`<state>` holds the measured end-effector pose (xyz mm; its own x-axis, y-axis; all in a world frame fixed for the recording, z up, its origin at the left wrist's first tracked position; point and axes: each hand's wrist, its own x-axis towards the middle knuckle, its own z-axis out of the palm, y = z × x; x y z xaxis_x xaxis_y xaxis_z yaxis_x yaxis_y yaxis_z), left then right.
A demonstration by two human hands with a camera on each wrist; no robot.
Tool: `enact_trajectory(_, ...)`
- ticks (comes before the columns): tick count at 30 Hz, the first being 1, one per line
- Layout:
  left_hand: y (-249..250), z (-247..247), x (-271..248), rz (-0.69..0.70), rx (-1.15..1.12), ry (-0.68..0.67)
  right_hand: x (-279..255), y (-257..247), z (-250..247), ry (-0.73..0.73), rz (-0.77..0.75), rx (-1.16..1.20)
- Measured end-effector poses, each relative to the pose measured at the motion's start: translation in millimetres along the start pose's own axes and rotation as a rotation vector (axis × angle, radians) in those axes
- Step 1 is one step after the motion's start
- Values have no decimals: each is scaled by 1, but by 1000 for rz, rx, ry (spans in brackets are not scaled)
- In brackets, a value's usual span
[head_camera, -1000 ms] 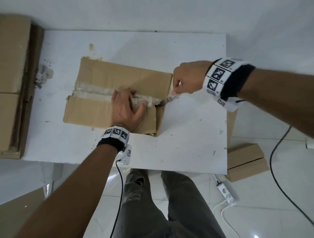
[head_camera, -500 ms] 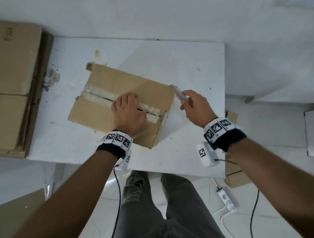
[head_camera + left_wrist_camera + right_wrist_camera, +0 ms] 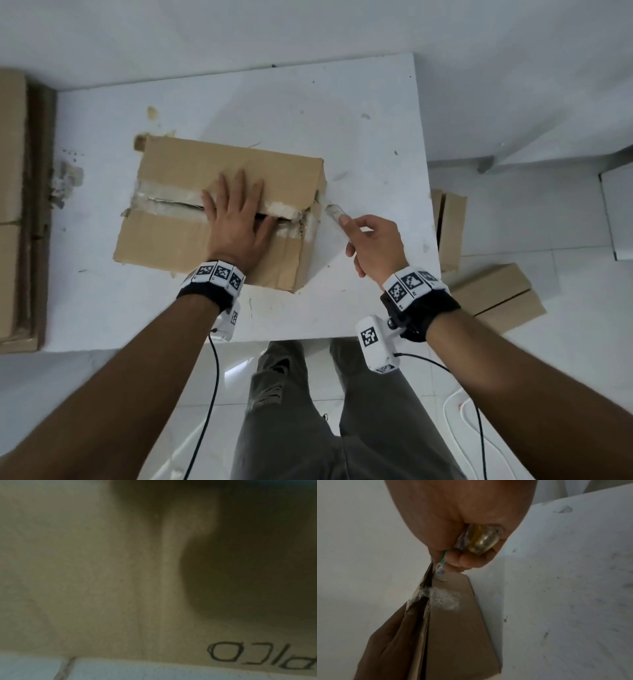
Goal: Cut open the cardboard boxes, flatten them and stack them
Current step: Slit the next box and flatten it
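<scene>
Box sits mid-table, its taped seam running left to right. Left hand lies flat across the seam, fingers straight. Right hand, the nearer, grips a cutter at the seam's right end, pointing leftward along it.

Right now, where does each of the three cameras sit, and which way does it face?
Head: worn on the head, looking down at the table; shows the forearms, left hand flat on the cardboard box, right hand gripping the cutter.
Left wrist: pressed close to the box, blurred cardboard fills it; no fingers clearly shown.
Right wrist: looks along the curled fingers at the box's taped end.
Shared: head and right wrist both show the box, the cutter and the left hand.
</scene>
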<state>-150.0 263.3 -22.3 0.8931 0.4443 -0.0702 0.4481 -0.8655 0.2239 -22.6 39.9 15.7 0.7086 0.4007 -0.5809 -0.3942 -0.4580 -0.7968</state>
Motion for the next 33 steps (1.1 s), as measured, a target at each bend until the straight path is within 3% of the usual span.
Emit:
enact_trajectory(10,-4,7,-3,52,-8,9,10,-27,-33,-361,-64,-508)
enact_trajectory(19,-5,6,-2,32,-43,29,11,-31,-13,-416,-90,-606)
enact_trajectory(23,-4,7,-3,34,-65,49,0,-37,-47,-435,-110,-711)
enact_trajectory(27,-5,5,-2,36,-149,57,-9,-57,-72,-494,-186,-603)
enact_trajectory(31,-4,-14,-8,-106,-240,82,9,-88,-35,-475,-373,-612)
enact_trajectory(33,-6,-29,-22,-267,-214,194,23,-108,0,-437,-472,-712)
